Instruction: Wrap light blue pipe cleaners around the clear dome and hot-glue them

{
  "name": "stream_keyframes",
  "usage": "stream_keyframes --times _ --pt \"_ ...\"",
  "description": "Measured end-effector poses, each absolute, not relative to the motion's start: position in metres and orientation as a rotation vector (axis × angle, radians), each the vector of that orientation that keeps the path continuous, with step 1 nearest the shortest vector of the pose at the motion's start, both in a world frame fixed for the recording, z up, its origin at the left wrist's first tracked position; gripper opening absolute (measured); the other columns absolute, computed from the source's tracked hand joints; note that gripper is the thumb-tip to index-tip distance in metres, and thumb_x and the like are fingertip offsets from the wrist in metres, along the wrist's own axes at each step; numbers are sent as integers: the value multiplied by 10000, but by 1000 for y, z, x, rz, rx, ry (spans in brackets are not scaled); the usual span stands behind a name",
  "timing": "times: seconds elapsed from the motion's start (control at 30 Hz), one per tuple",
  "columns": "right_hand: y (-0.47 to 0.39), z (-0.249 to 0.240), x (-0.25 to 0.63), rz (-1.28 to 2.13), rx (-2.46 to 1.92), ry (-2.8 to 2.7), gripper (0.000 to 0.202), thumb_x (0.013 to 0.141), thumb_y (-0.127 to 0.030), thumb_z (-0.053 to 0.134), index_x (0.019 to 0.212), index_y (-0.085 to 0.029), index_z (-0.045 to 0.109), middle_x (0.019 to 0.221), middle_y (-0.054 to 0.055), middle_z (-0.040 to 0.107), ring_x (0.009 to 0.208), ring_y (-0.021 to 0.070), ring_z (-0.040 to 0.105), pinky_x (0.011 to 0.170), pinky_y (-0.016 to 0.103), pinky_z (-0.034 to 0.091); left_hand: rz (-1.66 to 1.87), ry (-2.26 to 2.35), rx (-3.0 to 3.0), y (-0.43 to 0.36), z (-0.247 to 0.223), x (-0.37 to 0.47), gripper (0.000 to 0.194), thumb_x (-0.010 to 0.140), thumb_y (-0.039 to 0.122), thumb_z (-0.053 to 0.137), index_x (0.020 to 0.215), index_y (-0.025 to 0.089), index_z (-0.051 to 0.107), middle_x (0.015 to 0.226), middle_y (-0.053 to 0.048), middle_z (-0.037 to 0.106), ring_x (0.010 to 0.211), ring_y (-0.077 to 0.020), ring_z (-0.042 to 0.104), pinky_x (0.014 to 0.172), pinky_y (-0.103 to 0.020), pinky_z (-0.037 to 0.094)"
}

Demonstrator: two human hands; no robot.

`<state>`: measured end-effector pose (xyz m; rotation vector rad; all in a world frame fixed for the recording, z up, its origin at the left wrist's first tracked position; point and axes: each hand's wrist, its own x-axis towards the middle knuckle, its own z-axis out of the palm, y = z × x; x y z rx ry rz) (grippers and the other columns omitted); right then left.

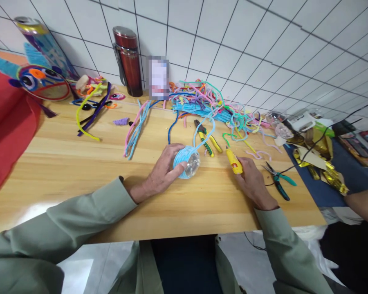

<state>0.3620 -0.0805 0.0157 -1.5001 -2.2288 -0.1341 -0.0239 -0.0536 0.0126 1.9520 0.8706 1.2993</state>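
Near the middle of the table, my left hand (164, 169) is wrapped round a clear, round plastic piece (193, 164) wound with light blue pipe cleaner (181, 157). A loose end of that pipe cleaner loops up and away from it. My right hand (250, 177) grips a yellow hot glue gun (234, 160), its nozzle pointing away from me; the two hands are apart. Yellow-and-black pliers (207, 139) lie between and beyond the hands. Teal-handled pliers (280, 179) rest just right of my right hand.
A heap of coloured pipe cleaners (202, 108) lies along the tiled wall. Behind stand a red thermos (128, 61), a phone (158, 77) and a tall can (46, 45). A decorated fish-like figure (43, 81) sits left. A black cable (313, 147) crosses at right, near another person's arm (364, 206).
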Motion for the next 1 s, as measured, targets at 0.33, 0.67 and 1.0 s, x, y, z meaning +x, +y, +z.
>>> stream_keyframes --times 0.33,0.67,1.0 --pt "-87 64 320 192 -1370 -2071 202 1020 -303 667 1197 -253 751 1220 102 779 1119 274 748 987 491 623 1317 797 2059 -54 14 -21 420 1117 383 592 1506 240 522 1470 -148 620 1411 -287 585 1229 -527 502" --pt "-73 75 216 -132 -975 -2052 354 984 -146 718 1303 -298 717 1217 95 781 1054 262 768 903 434 666 1317 799 2048 -57 14 -21 461 1106 378 613 1537 252 508 1493 -163 608 1442 -310 584 1233 -544 513" --pt "-68 74 216 -55 -808 -2313 580 1023 -65 608 1565 -269 592 1325 116 812 1201 275 787 1027 482 667 1279 788 2056 -59 21 -23 523 1091 315 627 1589 285 468 1507 -162 612 1480 -336 571 1235 -586 514"
